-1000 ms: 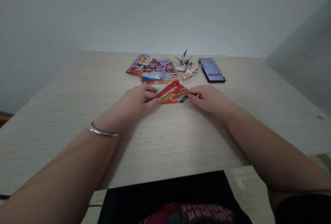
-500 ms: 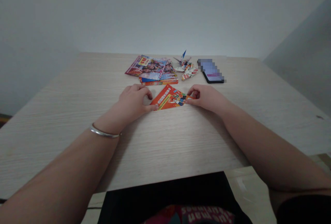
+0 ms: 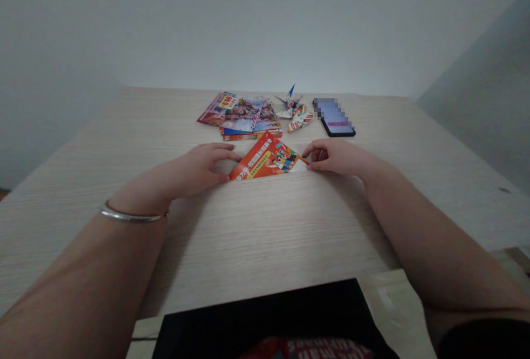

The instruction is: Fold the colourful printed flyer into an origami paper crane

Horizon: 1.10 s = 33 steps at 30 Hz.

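An orange-red flyer, folded into a triangle with printed characters and cartoon figures, lies on the table between my hands. My left hand, a silver bangle on its wrist, holds the left corner, its thumb at the tip and its fingers bent along the sloping edge. At the right corner, my right hand pinches the paper between thumb and fingertip, the other fingers curled in.
Behind the flyer lie a stack of colourful leaflets, crumpled-looking folded paper shapes and a phone, partly pixelated. The pale wooden table backs onto a wall. A black surface sits at its near edge.
My left hand has moved to the left and now grips at the far left corner, showing more of the flyer. My right hand has shifted slightly right. The view tilts a little.
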Available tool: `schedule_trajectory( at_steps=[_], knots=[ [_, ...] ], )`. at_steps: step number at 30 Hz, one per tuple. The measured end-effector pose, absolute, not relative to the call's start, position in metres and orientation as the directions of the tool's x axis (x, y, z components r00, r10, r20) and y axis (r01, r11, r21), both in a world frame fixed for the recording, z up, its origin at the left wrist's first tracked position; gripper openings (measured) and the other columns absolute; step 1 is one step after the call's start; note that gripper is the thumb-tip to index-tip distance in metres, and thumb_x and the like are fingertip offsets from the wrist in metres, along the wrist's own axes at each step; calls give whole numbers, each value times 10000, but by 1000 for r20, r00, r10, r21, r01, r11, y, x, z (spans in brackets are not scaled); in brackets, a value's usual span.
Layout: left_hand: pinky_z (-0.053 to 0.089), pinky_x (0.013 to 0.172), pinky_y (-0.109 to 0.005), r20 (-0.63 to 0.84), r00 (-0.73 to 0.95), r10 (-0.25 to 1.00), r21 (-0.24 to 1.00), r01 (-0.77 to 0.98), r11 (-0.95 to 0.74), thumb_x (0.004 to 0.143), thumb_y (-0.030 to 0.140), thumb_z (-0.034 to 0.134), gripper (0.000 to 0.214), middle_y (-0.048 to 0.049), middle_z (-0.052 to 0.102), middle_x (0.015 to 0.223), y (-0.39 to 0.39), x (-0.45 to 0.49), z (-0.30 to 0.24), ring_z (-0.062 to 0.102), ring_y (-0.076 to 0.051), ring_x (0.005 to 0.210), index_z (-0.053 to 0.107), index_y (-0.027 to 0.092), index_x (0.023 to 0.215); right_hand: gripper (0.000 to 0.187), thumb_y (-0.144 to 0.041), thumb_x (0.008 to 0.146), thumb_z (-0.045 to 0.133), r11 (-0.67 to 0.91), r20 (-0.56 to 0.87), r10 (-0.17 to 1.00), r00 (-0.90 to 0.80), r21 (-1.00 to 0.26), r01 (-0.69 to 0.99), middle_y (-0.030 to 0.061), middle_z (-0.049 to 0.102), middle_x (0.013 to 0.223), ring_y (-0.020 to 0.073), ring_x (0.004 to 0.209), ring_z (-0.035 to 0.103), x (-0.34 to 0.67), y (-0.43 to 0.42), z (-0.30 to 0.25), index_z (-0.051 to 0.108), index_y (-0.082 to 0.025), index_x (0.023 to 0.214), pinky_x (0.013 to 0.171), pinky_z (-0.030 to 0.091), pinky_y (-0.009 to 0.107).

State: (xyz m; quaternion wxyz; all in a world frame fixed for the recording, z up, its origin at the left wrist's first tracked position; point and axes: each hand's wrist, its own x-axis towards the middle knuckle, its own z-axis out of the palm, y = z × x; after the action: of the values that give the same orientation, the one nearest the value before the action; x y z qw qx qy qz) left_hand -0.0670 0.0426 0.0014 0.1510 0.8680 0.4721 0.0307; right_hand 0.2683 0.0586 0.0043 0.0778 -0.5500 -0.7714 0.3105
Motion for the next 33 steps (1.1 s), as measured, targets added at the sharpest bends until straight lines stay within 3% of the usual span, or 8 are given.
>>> schedule_trajectory(
  at_steps=[5, 7, 11, 14, 17, 21, 25, 33],
  knots=[
    [450, 1093, -475, 148, 491, 858, 279, 812, -513, 837, 303, 510, 515, -127, 656, 1339, 44, -59, -11, 594, -317, 1243, 643, 155, 1313, 227, -240, 768, 748, 399, 0, 886, -465, -514, 760, 9, 636, 839, 126, 665, 515, 259, 54, -3, 690, -188, 981, 619, 414, 267],
    [486, 1044, -445, 245, 494, 834, 261, 795, -548, 849, 290, 543, 443, -140, 678, 1267, 42, -51, -14, 616, -304, 1188, 675, 144, 1246, 174, -230, 763, 744, 486, 97, 857, -506, -478, 731, 13, 628, 857, 124, 673, 502, 254, 51, -6, 662, -186, 910, 627, 398, 265],
    [512, 935, -456, 431, 457, 778, 124, 824, -553, 880, 327, 612, 251, -119, 709, 1056, 36, -39, -9, 648, -296, 1031, 749, 183, 1034, 65, -217, 831, 675, 608, 205, 790, -578, -386, 694, 14, 613, 819, 135, 693, 506, 244, 45, -5, 624, -186, 857, 646, 370, 266],
    [512, 885, -442, 513, 495, 701, 42, 802, -596, 911, 302, 610, 222, -105, 712, 1004, 31, -36, -1, 651, -283, 971, 752, 196, 1045, 37, -185, 869, 618, 658, 222, 753, -620, -286, 696, 38, 628, 868, 162, 771, 538, 238, 41, 0, 629, -185, 905, 685, 362, 279],
    [518, 846, -412, 470, 610, 638, 42, 706, -707, 920, 241, 593, 220, -92, 723, 1015, 28, -34, 2, 657, -265, 937, 749, 200, 1070, 45, -155, 861, 598, 671, 170, 740, -651, -266, 692, 41, 631, 883, 168, 792, 542, 233, 37, 2, 612, -188, 888, 689, 353, 279],
    [524, 878, -358, 320, 762, 563, 157, 543, -825, 870, 117, 589, 272, -52, 742, 1057, 24, -29, 1, 675, -217, 954, 753, 216, 1064, 95, -116, 798, 620, 697, 77, 685, -725, -360, 620, 17, 631, 855, 145, 754, 533, 229, 36, -1, 598, -188, 855, 679, 361, 258],
    [518, 954, -374, 168, 805, 569, 159, 547, -822, 820, 53, 593, 282, -30, 760, 1041, 20, -28, 1, 686, -218, 982, 768, 211, 974, 99, -184, 813, 671, 705, 17, 648, -762, -392, 591, 15, 661, 895, 143, 763, 569, 228, 34, -1, 627, -191, 902, 672, 376, 252],
    [493, 1049, -434, -7, 745, 667, 149, 660, -736, 883, 303, 663, 345, -81, 702, 1261, 9, -27, 5, 648, -267, 1161, 704, 229, 1217, 181, -340, 863, 730, 686, -41, 698, -715, -247, 684, 33, 730, 1033, 205, 925, 666, 228, 29, 6, 714, -220, 998, 709, 409, 286]
  ],
)
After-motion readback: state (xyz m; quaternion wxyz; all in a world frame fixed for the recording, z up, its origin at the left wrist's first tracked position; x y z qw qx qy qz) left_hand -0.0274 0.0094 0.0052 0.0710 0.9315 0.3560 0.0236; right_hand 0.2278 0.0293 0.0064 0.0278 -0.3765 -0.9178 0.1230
